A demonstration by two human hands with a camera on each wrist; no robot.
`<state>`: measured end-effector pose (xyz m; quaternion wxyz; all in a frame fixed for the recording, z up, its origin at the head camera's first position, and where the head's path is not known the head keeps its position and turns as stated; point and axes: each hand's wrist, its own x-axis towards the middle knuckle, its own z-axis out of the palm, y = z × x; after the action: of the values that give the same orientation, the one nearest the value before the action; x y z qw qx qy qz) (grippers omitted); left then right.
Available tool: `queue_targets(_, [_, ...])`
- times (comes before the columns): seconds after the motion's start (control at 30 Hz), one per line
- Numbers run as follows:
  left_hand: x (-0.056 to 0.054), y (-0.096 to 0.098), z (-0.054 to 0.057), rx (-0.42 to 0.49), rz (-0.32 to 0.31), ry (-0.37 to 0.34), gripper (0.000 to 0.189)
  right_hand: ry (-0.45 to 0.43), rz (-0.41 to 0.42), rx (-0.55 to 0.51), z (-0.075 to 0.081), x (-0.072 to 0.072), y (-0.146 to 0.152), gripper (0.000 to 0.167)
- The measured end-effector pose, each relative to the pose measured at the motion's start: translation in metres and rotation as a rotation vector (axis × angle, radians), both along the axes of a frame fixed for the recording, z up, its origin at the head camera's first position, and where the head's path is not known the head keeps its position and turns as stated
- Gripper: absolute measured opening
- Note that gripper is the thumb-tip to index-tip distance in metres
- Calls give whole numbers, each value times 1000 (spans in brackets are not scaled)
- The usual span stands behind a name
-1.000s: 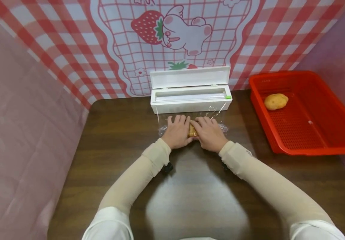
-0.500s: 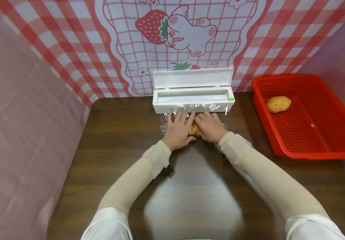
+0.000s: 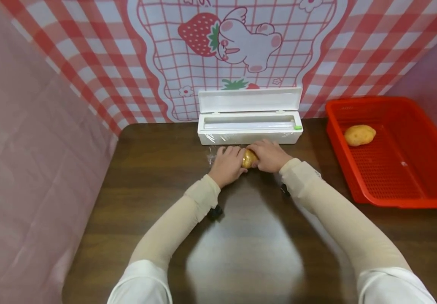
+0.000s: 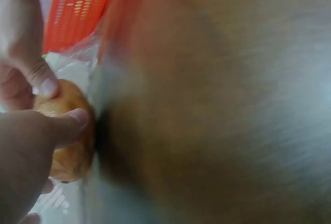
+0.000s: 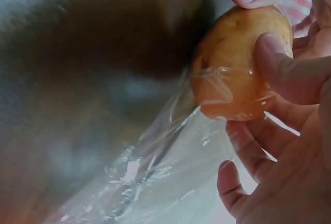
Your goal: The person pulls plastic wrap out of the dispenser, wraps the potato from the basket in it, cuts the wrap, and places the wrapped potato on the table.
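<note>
A yellow-brown potato [image 3: 249, 159] sits between my two hands, just in front of a white cling film box. Shiny clear cling film [image 5: 145, 182] covers part of its skin and trails off it in the right wrist view. My left hand [image 3: 227, 166] grips the potato's left end, its thumb along the near side. From the right, my right hand [image 3: 268, 155] holds the other end between thumb and fingers. Both thumbs press on the potato [image 4: 70, 157] in the left wrist view. Crumpled film [image 3: 211, 156] sticks out beyond the left hand.
The cling film box [image 3: 250, 138] stands at the table's back with its lid [image 3: 250, 100] raised and a roll inside. A green slider [image 3: 298, 127] is at its right end. To the right, a red plastic basket [image 3: 359, 185] contains another potato [image 3: 360, 135]. A checked cloth hangs behind.
The fingers have drawn in around the potato, and more of it shows between the hands. The right hand has shifted slightly toward the box. Film glints at the box front have lessened.
</note>
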<state>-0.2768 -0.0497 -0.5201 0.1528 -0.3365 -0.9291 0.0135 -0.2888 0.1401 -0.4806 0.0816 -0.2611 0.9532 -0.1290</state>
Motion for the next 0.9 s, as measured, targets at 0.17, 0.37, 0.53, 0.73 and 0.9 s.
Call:
queue_targets(0.17, [-16,2,13,-43,-3,-179,62,-17,-23,-70,-3,-9,5,54])
queue_targets(0.37, [-26,4,27,-46,1,-322,57,-71,-5,-175,0,-14,6,49])
queue_targets(0.53, [-29,6,31,-52,24,-335,56,-57,27,-178,1,-19,10,44])
queue_targets(0.73, [-35,6,31,-14,47,-404,55,-36,4,-238,-2,-27,13,31])
queue_targets(0.9, [-36,8,33,54,76,-446,57,-52,-116,-275,-4,-29,13,27])
